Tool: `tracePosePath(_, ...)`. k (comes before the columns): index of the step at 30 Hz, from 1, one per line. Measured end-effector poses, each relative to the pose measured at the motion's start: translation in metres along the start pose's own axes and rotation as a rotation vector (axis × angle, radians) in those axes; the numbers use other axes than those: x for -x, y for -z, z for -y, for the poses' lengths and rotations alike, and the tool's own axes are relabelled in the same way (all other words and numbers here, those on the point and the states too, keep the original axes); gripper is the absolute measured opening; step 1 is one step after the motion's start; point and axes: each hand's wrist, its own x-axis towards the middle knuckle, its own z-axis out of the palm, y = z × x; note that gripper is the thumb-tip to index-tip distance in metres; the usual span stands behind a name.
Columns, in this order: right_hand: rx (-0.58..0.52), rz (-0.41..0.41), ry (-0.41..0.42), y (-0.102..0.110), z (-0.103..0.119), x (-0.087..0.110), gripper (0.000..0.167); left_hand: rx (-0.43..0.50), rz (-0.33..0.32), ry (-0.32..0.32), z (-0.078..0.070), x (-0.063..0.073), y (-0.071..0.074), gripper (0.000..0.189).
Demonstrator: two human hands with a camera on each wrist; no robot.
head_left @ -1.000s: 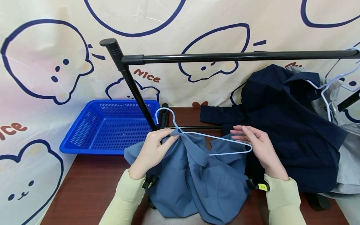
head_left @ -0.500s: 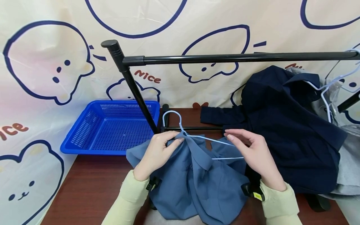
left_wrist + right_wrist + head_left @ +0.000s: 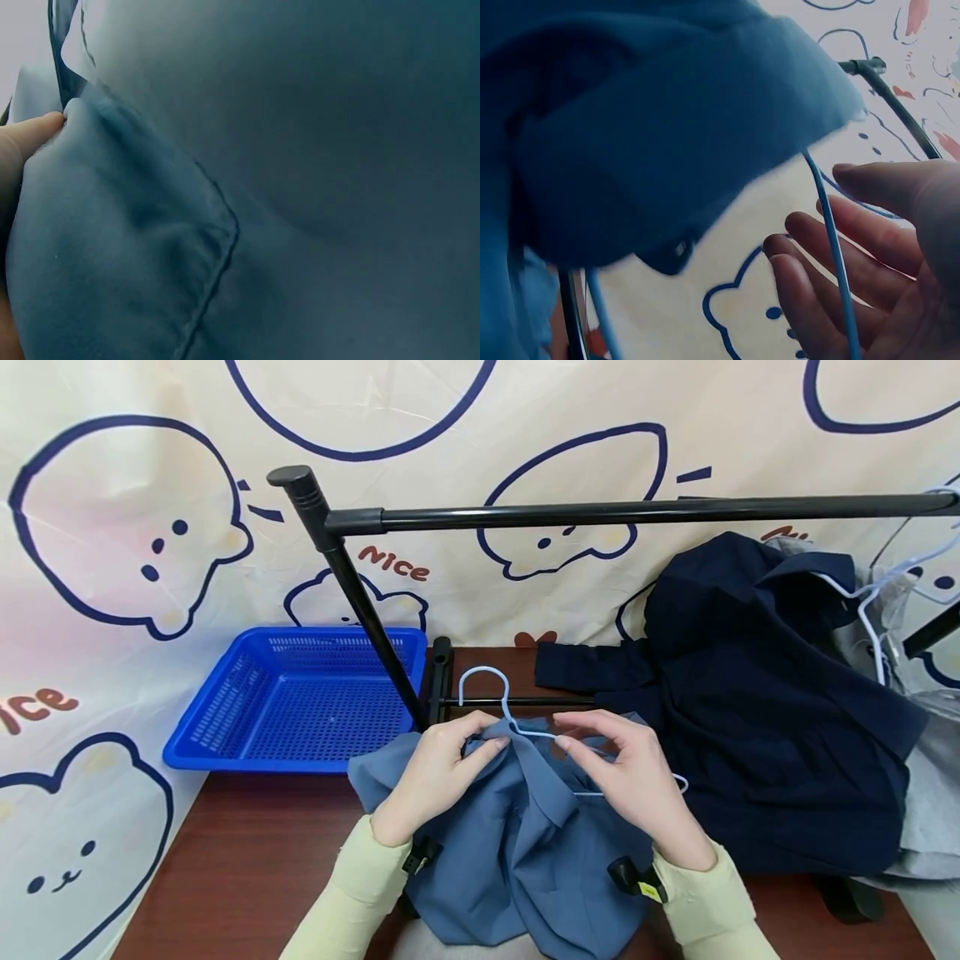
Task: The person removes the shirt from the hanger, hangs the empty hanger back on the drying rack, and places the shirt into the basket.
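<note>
A blue-grey collared shirt [image 3: 517, 885] hangs bunched in front of me. My left hand [image 3: 438, 764] pinches it at the collar, thumb on the cloth, right beside the neck of a light-blue hanger [image 3: 483, 670]. One end of the hanger shows past the shirt; its other arm is hidden inside the cloth. My right hand [image 3: 630, 768] is around the bare hanger arm near the neck. In the right wrist view the wire runs between the thumb and the loosely bent fingers [image 3: 855, 262], with a gap between thumb tip and fingertips. Cloth fills most of the left wrist view.
Above the hands runs the black rail [image 3: 600, 512] of a clothes rack. A blue plastic basket [image 3: 180, 752] stands at the left on the brown table [image 3: 247, 852]. To the right hangs a navy shirt [image 3: 772, 735], with a grey garment [image 3: 933, 802] behind it.
My right hand has moved left along the hanger arm, from its outer end to near the neck. The left hand, shirt and hanger have shifted slightly right and down.
</note>
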Motion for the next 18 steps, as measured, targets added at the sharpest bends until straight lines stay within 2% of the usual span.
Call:
tracePosePath(5,-0.009,0.007,0.034,-0.009,0.005,-0.003,0.027,0.023,0.0,0.033,-0.002,0.002,-0.003,0.024)
tracePosePath(18,0.023,-0.012,0.08,-0.014,0.006,-0.004,0.022,0.055,0.018,0.03,-0.002,0.002,-0.003,0.02)
